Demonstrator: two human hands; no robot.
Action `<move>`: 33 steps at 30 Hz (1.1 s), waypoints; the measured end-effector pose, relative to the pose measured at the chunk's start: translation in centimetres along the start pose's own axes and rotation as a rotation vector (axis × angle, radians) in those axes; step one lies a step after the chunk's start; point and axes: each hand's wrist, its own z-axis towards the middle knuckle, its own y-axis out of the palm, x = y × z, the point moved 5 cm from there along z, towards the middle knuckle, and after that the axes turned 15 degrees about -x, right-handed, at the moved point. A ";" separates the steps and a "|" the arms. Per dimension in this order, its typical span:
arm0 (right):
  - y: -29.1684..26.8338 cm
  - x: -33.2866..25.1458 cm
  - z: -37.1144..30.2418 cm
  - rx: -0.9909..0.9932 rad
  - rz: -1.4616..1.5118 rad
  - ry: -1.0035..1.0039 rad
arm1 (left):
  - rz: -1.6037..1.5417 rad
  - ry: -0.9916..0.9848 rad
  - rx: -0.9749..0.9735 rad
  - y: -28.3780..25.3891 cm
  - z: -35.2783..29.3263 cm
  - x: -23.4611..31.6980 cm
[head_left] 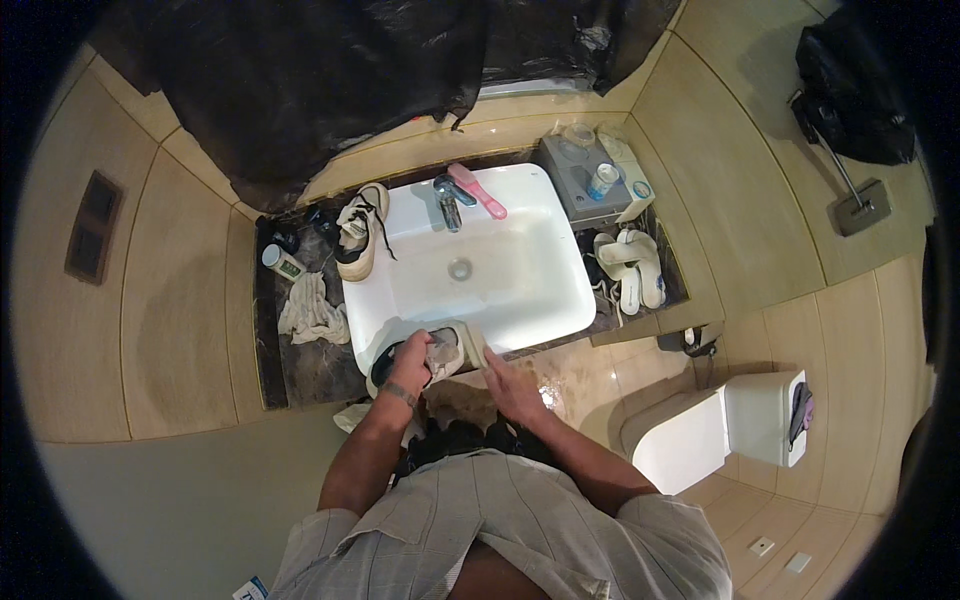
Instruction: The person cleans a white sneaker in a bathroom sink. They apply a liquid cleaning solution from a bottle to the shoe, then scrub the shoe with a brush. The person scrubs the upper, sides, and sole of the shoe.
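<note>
My left hand (408,368), with a band round its wrist, is closed on a light-coloured sneaker (446,352) at the near edge of the white sink (560,262). The sneaker's dark part shows to the left of the hand. My right hand (515,390) is closed on a pale, flat-looking item (474,345) against the sneaker's right end; its kind is too unclear to name. Another sneaker (360,230), white with dark trim and loose laces, rests on the sink's left rim. Beside the tap (447,203) lies a pink brush (477,191).
Left of the sink are a crumpled pale cloth (314,310) and a white-and-green container (283,262). A grey box (590,180) with a small can (602,181) stands at the back right, near white slippers (633,268). A toilet (680,440) stands to my right. Black plastic sheeting (330,80) hangs behind the sink.
</note>
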 end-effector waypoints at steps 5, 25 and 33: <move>-0.5 1.5 6.3 0.125 0.074 -0.013 | 0.000 -0.039 -0.030 2.9 -1.1 1.1; 2.7 0.9 6.1 0.133 0.058 0.048 | 0.038 -0.149 -0.235 6.8 -4.4 5.6; 1.4 -0.7 5.8 0.074 0.090 0.031 | 0.184 -0.132 -0.414 3.4 -6.4 6.0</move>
